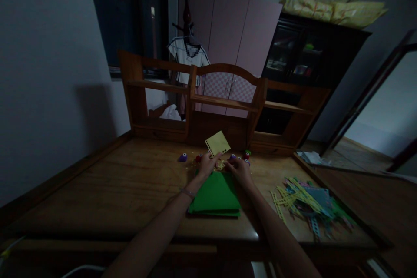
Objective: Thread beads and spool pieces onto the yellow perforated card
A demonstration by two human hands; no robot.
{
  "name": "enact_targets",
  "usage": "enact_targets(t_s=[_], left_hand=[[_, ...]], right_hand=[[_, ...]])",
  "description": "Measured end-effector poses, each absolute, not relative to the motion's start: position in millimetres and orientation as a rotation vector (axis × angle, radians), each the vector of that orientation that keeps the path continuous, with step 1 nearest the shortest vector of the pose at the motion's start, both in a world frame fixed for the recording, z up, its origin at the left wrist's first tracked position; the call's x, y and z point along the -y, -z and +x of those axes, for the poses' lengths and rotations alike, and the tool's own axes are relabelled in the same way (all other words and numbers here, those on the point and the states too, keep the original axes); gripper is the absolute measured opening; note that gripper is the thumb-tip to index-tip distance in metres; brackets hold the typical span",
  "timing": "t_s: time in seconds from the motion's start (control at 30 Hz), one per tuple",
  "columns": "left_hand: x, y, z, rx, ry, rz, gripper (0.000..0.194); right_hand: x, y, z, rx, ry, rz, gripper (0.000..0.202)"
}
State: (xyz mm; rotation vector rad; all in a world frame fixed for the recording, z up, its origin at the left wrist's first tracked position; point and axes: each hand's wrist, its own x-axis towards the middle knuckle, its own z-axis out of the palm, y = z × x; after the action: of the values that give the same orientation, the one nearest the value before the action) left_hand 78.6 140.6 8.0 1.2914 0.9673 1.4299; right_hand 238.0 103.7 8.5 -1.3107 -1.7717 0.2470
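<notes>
My left hand (207, 164) grips a square yellow foam sheet (219, 142) by its lower edge, thumb on top. A row of cut-out holes runs along two edges of that sheet. My right hand (240, 169) has its fingers drawn together beside a heap of small yellow cut-out pieces (221, 165); whether it pinches one is too small to tell. Beneath both hands lies a stack of green sheets (215, 193). Around the heap stand several small craft punches with white round tops, among them a purple punch (183, 157) and a red punch (199, 157).
On the right of the wooden table (114, 182) lies a tangled pile of cut foam scraps (302, 200), yellow, blue and green. A wooden shelf (224, 103) rises along the table's back edge. A white wall (58, 74) borders the left side.
</notes>
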Motion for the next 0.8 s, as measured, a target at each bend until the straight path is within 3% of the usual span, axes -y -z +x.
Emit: enact_targets(t_s=[0.23, 0.5, 0.8], left_hand=[[-147, -1, 79, -1.019, -1.41, 1.406, 0.038], [-150, 8, 87, -0.99, -1.306, 1.483, 0.038], [-135, 10, 98, -0.891, -1.172, 1.611, 0.046]], right_hand=[[-102, -13, 236, 1.62, -0.243, -1.31, 0.036], [-101, -21, 236, 1.402, -0.486, -1.173, 0.042], [-107, -13, 242, 1.359, -0.823, -1.116, 0.036]])
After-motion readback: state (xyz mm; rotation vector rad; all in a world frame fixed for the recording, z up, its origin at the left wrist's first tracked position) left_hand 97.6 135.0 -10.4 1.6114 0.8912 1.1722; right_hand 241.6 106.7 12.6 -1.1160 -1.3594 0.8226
